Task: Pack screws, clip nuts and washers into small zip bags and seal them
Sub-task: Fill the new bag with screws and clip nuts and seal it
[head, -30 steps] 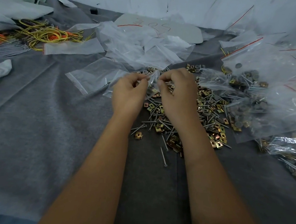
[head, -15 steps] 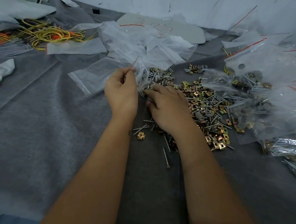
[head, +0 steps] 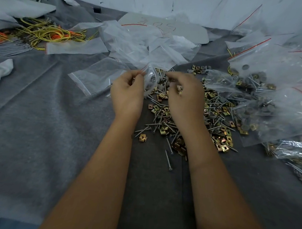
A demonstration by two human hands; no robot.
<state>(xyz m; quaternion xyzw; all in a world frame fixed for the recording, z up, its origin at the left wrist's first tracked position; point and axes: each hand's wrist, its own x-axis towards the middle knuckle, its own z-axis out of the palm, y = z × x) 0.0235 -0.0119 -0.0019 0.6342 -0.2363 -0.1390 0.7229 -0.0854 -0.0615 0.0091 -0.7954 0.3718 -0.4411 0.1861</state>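
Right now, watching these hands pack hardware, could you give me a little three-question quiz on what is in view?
1. True or false: the left hand pinches the small bag near its red strip.
2. Which lies left of the hands? A) yellow wires B) filled bags C) brass clip nuts
3. Fill in: the loose screws lie on a grey ____.

Key: 1 true; 2 A; 3 cloth. The right hand holds small parts by the bag's mouth.
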